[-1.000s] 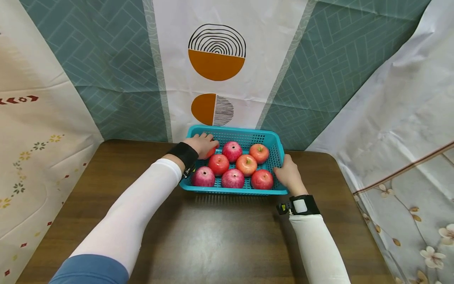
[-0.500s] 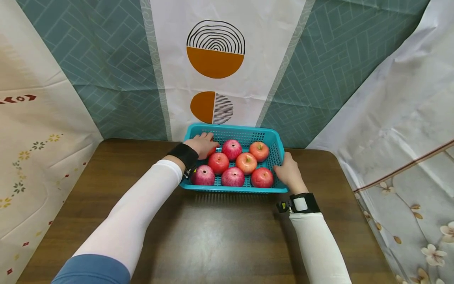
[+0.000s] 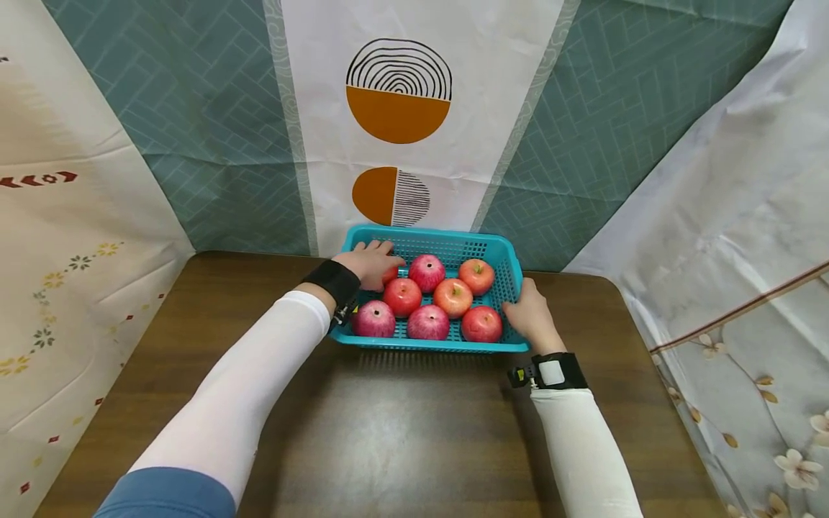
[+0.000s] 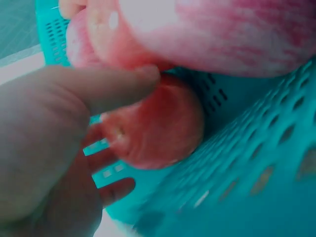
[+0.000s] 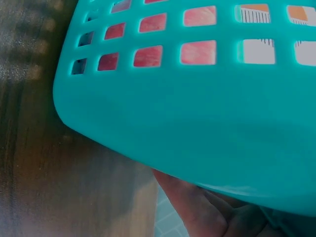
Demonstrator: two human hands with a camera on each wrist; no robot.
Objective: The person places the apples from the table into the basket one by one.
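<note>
A turquoise plastic basket point(image 3: 427, 345) holding several red and pink-streaked apples point(image 3: 427, 322) sits near the back of the table. Inside its back left corner, my left hand point(image 3: 368, 264) grips a red apple point(image 4: 163, 123). The left wrist view has the thumb across this apple and the fingers on its other side; in the head view the hand covers most of it. At the basket's right end, my right hand point(image 3: 532, 315) holds the rim. In the right wrist view the basket wall hides most of the right hand point(image 5: 202, 210).
The brown wooden table point(image 3: 408, 424) stretches in front of the basket and to both sides. A patterned cloth point(image 3: 401, 165) hangs right behind the basket. More cloth drapes the left and right sides.
</note>
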